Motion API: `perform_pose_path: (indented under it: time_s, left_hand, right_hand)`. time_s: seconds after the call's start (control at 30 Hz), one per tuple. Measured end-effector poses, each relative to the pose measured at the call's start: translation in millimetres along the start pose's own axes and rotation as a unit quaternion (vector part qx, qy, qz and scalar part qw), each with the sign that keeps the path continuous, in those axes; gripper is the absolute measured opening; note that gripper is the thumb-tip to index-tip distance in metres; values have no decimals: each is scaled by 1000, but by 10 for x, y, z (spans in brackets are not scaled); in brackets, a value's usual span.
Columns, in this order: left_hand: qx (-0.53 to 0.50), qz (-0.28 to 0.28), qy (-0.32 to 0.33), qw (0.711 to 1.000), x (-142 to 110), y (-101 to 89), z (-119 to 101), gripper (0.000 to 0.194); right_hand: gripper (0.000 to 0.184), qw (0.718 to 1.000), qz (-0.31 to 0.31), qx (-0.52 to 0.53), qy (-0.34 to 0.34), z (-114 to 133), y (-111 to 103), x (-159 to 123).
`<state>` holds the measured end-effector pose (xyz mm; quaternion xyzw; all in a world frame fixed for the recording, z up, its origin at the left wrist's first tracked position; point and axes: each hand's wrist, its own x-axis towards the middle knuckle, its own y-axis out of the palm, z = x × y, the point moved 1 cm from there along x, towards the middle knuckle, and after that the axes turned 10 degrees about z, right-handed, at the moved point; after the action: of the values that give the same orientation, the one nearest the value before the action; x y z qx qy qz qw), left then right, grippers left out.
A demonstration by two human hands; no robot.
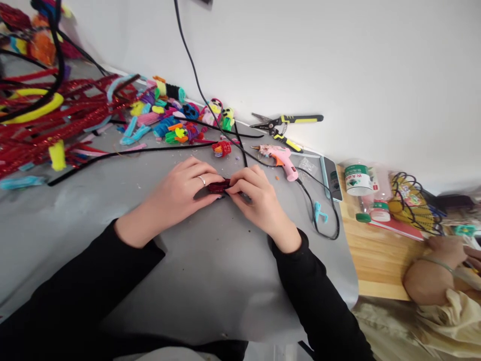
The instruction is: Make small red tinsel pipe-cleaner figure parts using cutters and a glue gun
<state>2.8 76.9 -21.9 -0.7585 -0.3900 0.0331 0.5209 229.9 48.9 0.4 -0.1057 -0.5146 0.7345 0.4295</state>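
Note:
Between my two hands is a small dark red piece of bent pipe cleaner (217, 187), low over the grey table cover. My left hand (184, 186), with a ring on one finger, pinches its left end between thumb and fingers. At its right end my right hand (253, 193) grips it with closed fingertips, which partly hide it. Just beyond the hands sits a small red and orange pipe-cleaner coil (221, 149). A black pipe cleaner (131, 153) reaches toward that coil from the left.
A pink glue gun (278, 158) lies behind my right hand, its cord looping right. Yellow-black pliers (285, 125) rest by the wall. Red pipe cleaners (75, 115) and small colourful figures (180, 133) crowd the left and back. A phone (330, 178) and a co-worker's arm (432, 276) are right.

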Motion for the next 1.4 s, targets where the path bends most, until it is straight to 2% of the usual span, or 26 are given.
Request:
perform_pose_path:
  time_s: [0.2, 0.47, 0.67, 0.93, 1.13, 1.23, 1.27, 1.33, 1.4]
  left_hand:
    - [-13, -11, 2, 1000, 1, 5, -21, 23]
    - [-17, -11, -9, 1000, 14, -1, -19, 24]
    - [-22, -16, -3, 1000, 13, 0, -24, 23]
    - [-21, -21, 2, 1000, 26, 16, -40, 22]
    - [-14, -13, -23, 1000, 33, 10, -71, 24]
    - [-28, -9, -33, 999, 44, -2, -81, 24]
    - [-31, -8, -35, 999, 46, -5, -83, 24]
    - [-31, -8, -37, 999, 50, -7, -85, 24]
    - [-27, -9, -36, 999, 48, -7, -87, 25]
  right_hand:
    - [16, 999, 0, -37, -1, 21, -35, -49]
    - [13, 998, 7, 27, 53, -64, -68, -56]
    - [17, 999, 5, 17, 38, -137, -58, -73]
    - [15, 995, 31, 27, 86, -155, -38, -23]
    - [14, 995, 21, 50, 80, -137, -7, 3]
    - [13, 996, 23, 43, 70, -126, -71, 5]
    - [12, 997, 10, 36, 69, -148, -120, -2]
    - [16, 993, -63, 9, 103, -262, -249, -39]
    - [15, 965, -170, -47, 195, -463, -379, -105]
